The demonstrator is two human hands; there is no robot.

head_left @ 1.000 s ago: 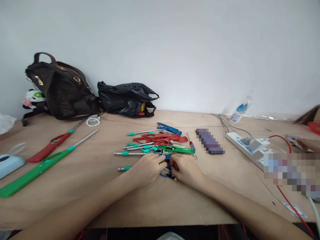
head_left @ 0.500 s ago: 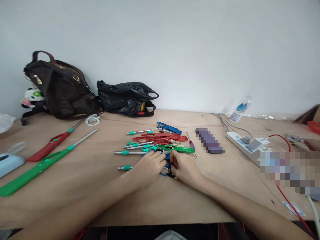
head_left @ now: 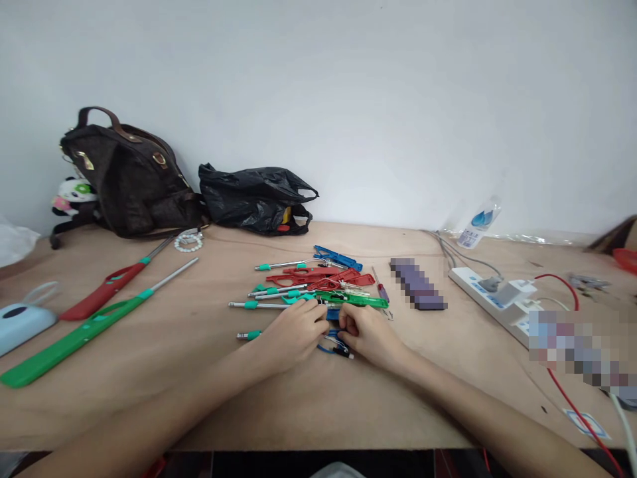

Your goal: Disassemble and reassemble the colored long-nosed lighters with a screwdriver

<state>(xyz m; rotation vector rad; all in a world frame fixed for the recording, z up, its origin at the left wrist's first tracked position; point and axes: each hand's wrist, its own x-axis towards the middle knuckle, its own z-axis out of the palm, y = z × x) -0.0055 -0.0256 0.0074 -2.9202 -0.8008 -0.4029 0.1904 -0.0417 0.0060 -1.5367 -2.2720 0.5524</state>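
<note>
Tan tabletop [head_left: 348, 411] came nearest, w/ both forearms laid across it. A black part [head_left: 343, 351] w/ thin leads lay just in front of the gap btwn the hands; a teal-sleeved rod [head_left: 249, 335] stuck out left of the L hand [head_left: 297, 328]. That hand's fingers were bent & pressed close, tips down by the near blue shell [head_left: 334, 315]; couldn't tell what, if anything, they pinched. R hand [head_left: 369, 332] was half curled at the shell's other side, thumb & index drawn toward each other, any small piece there hidden. So the shell sat right btwn the hands, mostly covered. Main risk, I'd say: leads catching on a fingertip & tugging loose if a hand pulled off fast. Uneven pressing might've tipped the shell too. Tiny screws [head_left: 390, 315], just past the R hand, could've been lost if a knuckle swept them. Off L lay a green lighter [head_left: 70, 345], a red lighter [head_left: 107, 290] beyond it. Straight on: green shell [head_left: 365, 301], screwdriver [head_left: 382, 292], then red shells [head_left: 303, 273], lying so close that parts could've got mixed up in a hurried grab. Power strip [head_left: 480, 292] was well off R; far blue shell [head_left: 338, 256] topped the pile. At the back, vs the wall: black bag [head_left: 249, 199], backpack [head_left: 132, 179], & bottle [head_left: 478, 224] R.
</note>
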